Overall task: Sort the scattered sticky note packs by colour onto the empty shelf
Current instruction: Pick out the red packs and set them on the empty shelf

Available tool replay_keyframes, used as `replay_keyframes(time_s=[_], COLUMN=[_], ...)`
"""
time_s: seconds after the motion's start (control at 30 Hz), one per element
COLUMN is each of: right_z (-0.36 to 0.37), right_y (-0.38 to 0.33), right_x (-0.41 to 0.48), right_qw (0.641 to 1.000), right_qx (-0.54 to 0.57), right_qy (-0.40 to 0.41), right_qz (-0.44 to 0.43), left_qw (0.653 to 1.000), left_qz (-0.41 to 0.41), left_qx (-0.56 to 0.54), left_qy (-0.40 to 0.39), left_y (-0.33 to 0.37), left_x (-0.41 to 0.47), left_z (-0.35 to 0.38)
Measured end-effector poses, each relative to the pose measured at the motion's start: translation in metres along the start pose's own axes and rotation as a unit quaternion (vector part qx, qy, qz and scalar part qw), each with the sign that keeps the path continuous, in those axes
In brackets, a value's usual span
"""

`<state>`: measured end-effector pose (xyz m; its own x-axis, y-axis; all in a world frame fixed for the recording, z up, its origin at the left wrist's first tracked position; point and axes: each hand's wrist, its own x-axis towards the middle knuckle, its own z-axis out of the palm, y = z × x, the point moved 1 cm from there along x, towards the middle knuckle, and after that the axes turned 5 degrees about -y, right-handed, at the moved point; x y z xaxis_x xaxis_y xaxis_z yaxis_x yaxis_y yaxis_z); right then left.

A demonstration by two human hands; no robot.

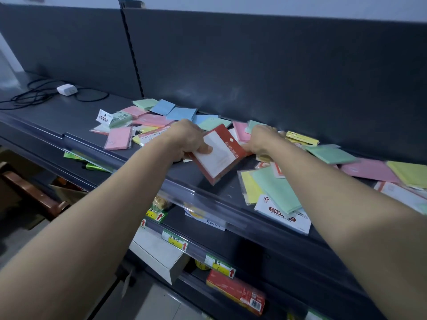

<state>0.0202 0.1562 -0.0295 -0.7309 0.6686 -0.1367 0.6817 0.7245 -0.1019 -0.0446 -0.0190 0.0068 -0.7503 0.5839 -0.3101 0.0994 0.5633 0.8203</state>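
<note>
Sticky note packs (151,120) are seen scattered in a loose, overlapping heap along the dark shelf (69,116), near its back panel, with pink, blue, green and yellow mixed and no colour groups yet formed. One red-and-white pack (219,155) is held low over the front part of the shelf, between the two hands, tilted with one corner down. It is gripped by the left hand (184,139), whose thumb (205,149) is pressed on the white face near one edge while the fingers are curled beneath, out of sight. The right hand (261,139) is laid palm-down at the pack's far corner, over pink packs. Its fingers are bent into the heap, and whether anything is pinched there cannot be told. Both forearms are stretched forward nearly straight, wrists low over the shelf. The packs are judged to be light, thin and fairly stiff, but wrapped in glossy film, so they are likely to slide over one another and out of a loose hold. A pinch across the flat faces near an edge, thumb above and fingers below, is judged the surest hold. A pack lying flat would probably need lifting at a free corner first.
</note>
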Motion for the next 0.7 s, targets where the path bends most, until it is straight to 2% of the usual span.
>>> replay_keyframes(time_s=[0.17, 0.33, 0.6, 0.7], right_z=[-0.004, -0.01, -0.002, -0.001], right_y=[-0.006, -0.013, -0.022, -0.018], right_x=[-0.007, -0.006, -0.011, -0.012], right_qw=[0.999, 0.997, 0.979, 0.976], right_qx=[-0.048, -0.069, -0.177, -0.187], right_qy=[-0.007, -0.001, 0.063, 0.083], right_qz=[-0.019, -0.031, -0.081, -0.082], left_qw=[0.996, 0.987, 0.985, 0.984], left_qz=[0.063, 0.083, 0.093, 0.098], left_qx=[-0.013, -0.054, -0.072, -0.074], left_qy=[0.061, 0.129, 0.13, 0.128], left_y=[-0.003, -0.01, -0.011, -0.01], left_x=[0.005, 0.011, 0.014, 0.014], left_z=[-0.019, -0.028, -0.027, -0.026])
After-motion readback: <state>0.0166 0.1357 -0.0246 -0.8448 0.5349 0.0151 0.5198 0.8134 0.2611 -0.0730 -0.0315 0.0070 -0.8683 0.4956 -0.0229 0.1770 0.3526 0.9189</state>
